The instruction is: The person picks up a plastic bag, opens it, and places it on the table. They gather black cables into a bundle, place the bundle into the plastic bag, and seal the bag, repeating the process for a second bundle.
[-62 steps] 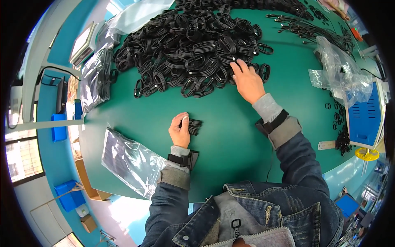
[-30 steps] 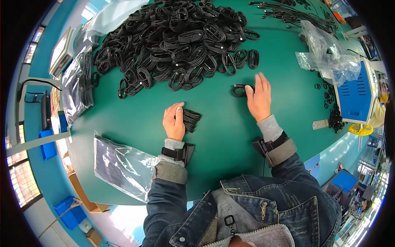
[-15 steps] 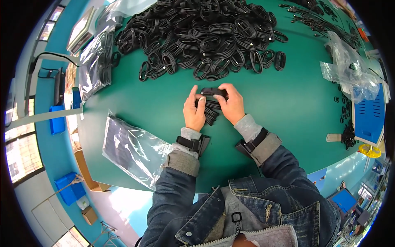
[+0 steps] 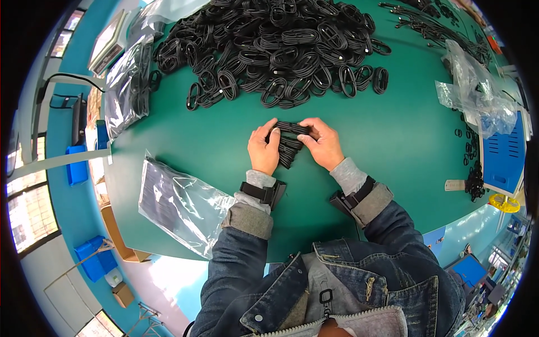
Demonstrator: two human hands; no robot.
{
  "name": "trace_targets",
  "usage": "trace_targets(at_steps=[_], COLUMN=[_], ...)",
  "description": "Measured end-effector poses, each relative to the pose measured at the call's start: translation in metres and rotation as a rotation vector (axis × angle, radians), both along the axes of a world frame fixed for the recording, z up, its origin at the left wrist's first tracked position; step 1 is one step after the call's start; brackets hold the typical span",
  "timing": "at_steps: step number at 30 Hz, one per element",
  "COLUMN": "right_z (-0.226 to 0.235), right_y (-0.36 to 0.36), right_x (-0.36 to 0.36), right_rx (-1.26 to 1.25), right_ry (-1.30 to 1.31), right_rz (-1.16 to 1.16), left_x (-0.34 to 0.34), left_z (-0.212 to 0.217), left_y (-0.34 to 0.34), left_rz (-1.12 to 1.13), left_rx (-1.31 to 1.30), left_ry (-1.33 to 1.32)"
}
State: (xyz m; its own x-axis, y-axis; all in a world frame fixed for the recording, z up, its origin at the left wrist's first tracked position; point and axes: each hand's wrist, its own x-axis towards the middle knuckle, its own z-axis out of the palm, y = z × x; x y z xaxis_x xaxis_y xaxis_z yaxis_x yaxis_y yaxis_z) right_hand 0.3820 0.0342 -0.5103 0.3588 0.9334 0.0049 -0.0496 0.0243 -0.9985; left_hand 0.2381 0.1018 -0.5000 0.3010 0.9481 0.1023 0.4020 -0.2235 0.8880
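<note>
My left hand [image 4: 264,150] pinches the left end of a coiled black cable [image 4: 291,127]. On the coil's right end are the thumb and fingers of my right hand [image 4: 325,146]. The coil lies crosswise between both hands. Just below it, toward me, is a row of similar black cable coils [image 4: 288,153] packed side by side on the green table [image 4: 393,151]. The left fingers partly hide the left side of this row. Farther off, a large heap of coiled black cables [image 4: 281,53] covers the table's far middle.
A clear plastic bag [image 4: 179,205] lies by my left forearm. Another bag with dark contents [image 4: 129,92] sits at the far left. To the right are crumpled clear plastic [image 4: 477,92], a blue panel [image 4: 502,157], small black rings [image 4: 474,182] and loose black cables [image 4: 443,33].
The coil held in my right hand now spans both hands, with my left fingers closed on its other end. My right hand has shifted slightly right and turned.
</note>
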Motion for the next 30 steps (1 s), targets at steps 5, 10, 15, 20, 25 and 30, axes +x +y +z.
trace_targets(at_steps=[5,10,15,20,25,30], right_z=[0.004,0.007,0.017,0.035,0.028,0.039], right_y=[0.000,-0.003,-0.005,0.006,0.029,0.004], right_x=[0.002,0.008,0.009,0.065,0.111,0.080], right_rx=[-0.022,-0.140,0.151,0.016,0.108,0.077], right_ry=[-0.037,0.090,-0.424,-0.724,-1.138,-0.746], right_rz=[0.073,0.217,0.148,-0.254,-0.523,-0.355], left_x=[0.002,0.003,-0.006,-0.005,-0.001,-0.007], left_z=[0.003,0.003,-0.002,0.002,0.005,0.005], left_y=[0.000,-0.003,-0.005,-0.007,-0.002,-0.003], left_rz=[0.033,0.007,-0.094,-0.126,-0.118,-0.098], left_rx=[-0.124,0.126,0.002,0.044,0.044,0.022], left_ry=[0.023,-0.008,-0.161,-0.097,-0.073,-0.073])
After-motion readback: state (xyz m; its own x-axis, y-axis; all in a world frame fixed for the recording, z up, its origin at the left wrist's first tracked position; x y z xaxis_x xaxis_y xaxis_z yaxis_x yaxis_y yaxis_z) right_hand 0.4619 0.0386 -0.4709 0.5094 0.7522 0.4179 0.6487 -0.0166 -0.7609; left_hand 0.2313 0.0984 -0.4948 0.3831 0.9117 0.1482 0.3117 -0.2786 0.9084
